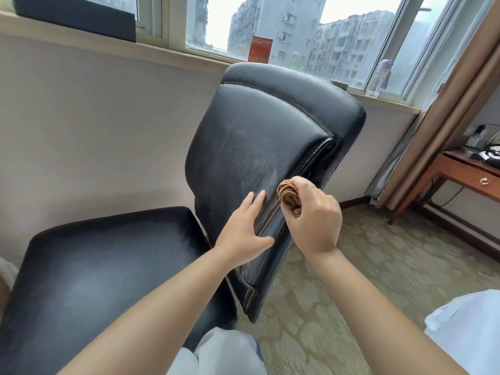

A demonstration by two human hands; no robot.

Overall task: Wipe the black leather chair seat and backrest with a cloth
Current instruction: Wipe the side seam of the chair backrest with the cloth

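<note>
1. A bunched brown cloth is held tight in the curled fingers of the right hand. It sits at the lower right edge of the backrest, touching it or very nearly.
2. The backrest goes up and to the left from the cloth, and its long way runs from the seat up to the window. The next wipe would likely be made up that way.
3. The left hand is laid flat on the backrest, fingers straight, just beside the cloth. Nothing is held in it.
4. The seat lies lower left, nearer the left hand. A dull grey film is seen on both parts.
5. Patterned carpet is seen below, a wooden desk at the right, and a window sill behind.
</note>
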